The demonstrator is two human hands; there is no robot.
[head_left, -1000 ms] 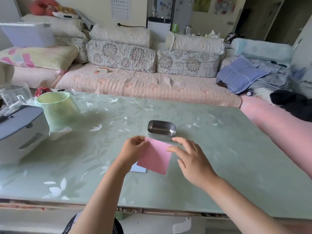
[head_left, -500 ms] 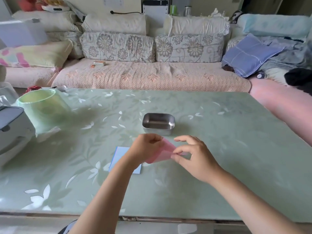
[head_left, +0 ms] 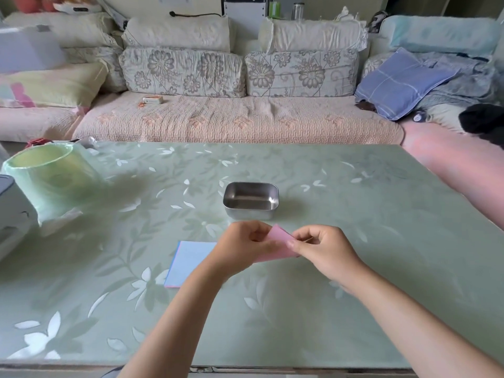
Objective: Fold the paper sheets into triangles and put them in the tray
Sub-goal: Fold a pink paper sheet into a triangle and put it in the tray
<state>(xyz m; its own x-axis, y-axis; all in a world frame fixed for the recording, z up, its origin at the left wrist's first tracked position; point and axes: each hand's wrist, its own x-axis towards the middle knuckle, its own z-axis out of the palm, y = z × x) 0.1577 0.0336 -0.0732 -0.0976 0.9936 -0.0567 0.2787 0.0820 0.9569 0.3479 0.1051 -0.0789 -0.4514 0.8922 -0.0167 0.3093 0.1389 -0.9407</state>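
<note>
A pink paper sheet (head_left: 278, 242) is bent over between my two hands, just above the table. My left hand (head_left: 242, 245) pinches its left part and my right hand (head_left: 324, 248) pinches its right part with thumb and forefinger. A small steel tray (head_left: 251, 199) stands empty just beyond my hands. To the left of my left wrist a light blue sheet (head_left: 188, 261) lies flat on the table, with a pink edge showing beneath it.
The table (head_left: 354, 268) has a green floral cover. A pale green roll (head_left: 51, 178) and a white appliance (head_left: 11, 216) stand at the left edge. A sofa (head_left: 231, 118) with cushions runs behind the table.
The pink sheet lay flat under my hands a second ago; now it is lifted and bent between both hands. The blue sheet beneath it has come into view.
</note>
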